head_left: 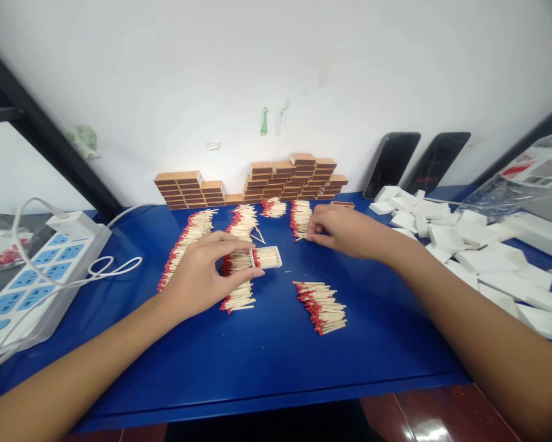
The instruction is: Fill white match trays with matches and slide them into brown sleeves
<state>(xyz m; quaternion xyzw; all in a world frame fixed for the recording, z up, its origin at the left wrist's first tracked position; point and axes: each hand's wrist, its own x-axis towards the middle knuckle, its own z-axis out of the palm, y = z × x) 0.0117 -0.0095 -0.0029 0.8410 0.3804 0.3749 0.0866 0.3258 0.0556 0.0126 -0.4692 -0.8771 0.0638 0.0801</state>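
My left hand is closed on a small white matchbox tray filled with matches, holding it by its left end on the blue table. My right hand reaches to a row of red-tipped matches further back, its fingers pinched at them. More rows of matches lie around: a long row at the left, one behind the tray, a pile in front of my right hand. Stacked brown matchboxes line the wall.
A heap of white box sleeves covers the right side of the table. A white and blue power strip with cables lies at the left. Two dark phones lean on the wall. A clear plastic bag sits at the far right.
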